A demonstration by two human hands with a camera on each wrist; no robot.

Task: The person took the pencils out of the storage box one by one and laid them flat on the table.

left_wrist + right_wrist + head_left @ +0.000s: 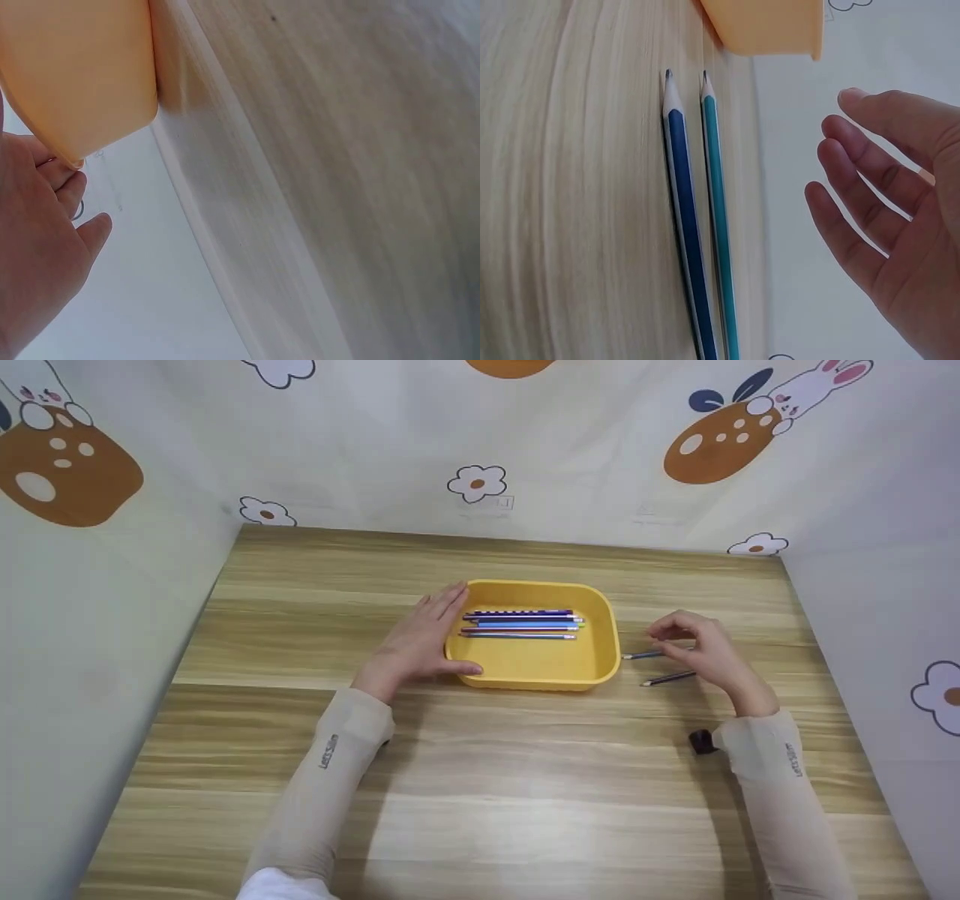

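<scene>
Near the middle of the wooden table sits a yellow plastic bin (540, 685) with several pencils (521, 624) lying side by side inside. My left hand (420, 641) holds its left end, thumb over the front rim and fingers along the back left corner. In the left wrist view, fingertips meet the rim of the bin (82, 75). To the right of the bin, two sharpened pencils lie on the table: a teal one (717, 172) and a dark blue one (681, 172). My right hand (697, 645) hovers over them, fingers loosely bent and nothing between them.
The wooden table (525, 780) runs up to a white wall covering (375, 457) printed with flowers and rabbits at the back, with similar covering on both sides. A small black device (703, 742) sits at the right wrist.
</scene>
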